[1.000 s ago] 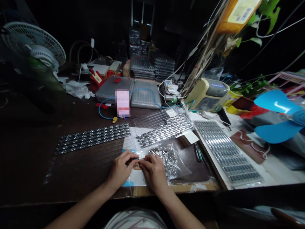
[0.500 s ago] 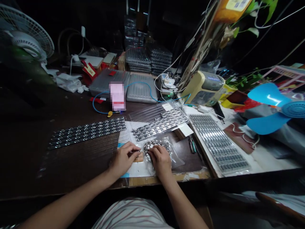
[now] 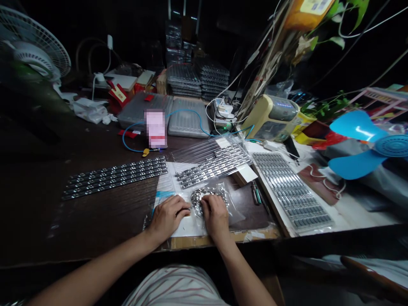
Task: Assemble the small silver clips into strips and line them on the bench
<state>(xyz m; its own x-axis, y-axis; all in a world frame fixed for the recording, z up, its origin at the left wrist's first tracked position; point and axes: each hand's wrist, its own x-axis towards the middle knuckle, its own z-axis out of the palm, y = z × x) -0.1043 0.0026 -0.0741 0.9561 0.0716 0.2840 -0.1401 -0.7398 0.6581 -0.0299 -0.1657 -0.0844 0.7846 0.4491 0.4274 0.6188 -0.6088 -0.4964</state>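
Low in the middle of the frame, on a white sheet (image 3: 188, 229) over the wooden bench (image 3: 95, 221), what are the hands doing?

Left hand (image 3: 167, 217) lies with its fingers (image 3: 178, 207) pressed together, pointing toward the right hand (image 3: 216, 216). That hand's fingers (image 3: 213, 205) curl down onto a heap of small shiny metal pieces (image 3: 200, 199), in a clear plastic bag (image 3: 234, 212).

Pinching anything?

Can't tell; the fingertips are hidden.

What's nearby?

Rows of metal strips (image 3: 213, 165) on clear film (image 3: 191, 155), just beyond.

Any tip for working well?

I'd keep the fingers low and close, so loose pieces don't scatter across the sheet.
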